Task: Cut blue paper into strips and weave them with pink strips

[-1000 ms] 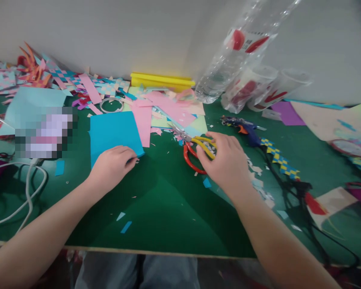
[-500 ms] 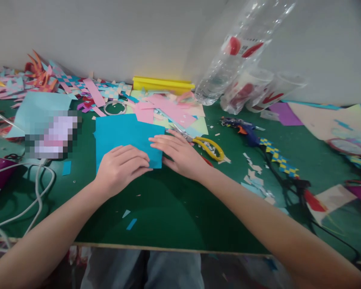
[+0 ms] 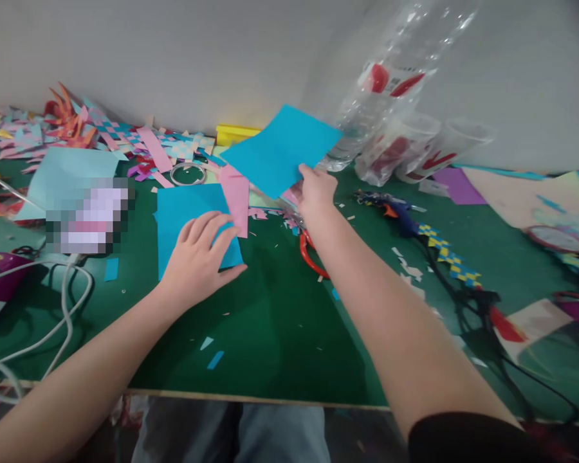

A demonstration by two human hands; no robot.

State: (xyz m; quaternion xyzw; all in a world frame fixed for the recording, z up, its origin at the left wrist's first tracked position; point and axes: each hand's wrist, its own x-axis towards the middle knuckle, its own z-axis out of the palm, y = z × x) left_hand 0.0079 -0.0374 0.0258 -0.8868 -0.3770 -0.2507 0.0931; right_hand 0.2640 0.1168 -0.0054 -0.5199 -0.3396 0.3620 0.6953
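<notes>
Blue sheet [image 3: 280, 149] pinched by right fingers [image 3: 305, 172]; left fingers [image 3: 207, 226] spread flat on another sheet [image 3: 183, 212].

R hand [image 3: 315, 191] left the stack, now lifting top blue sheet [image 3: 280, 149] off table; L hand [image 3: 200, 260] shifted, fingers spread on remaining blue sheet [image 3: 186, 212].

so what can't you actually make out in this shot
- Scissors, head view: the right forearm covers all but part of a red handle.
- Yellow box, head view: the raised blue sheet in the right hand hides most of it.
- Patch left of the flat blue sheet under the left hand: pixelated, unreadable.
- Bottle: top cut off by the frame edge.
- Bottle label text: too blurred.
</notes>
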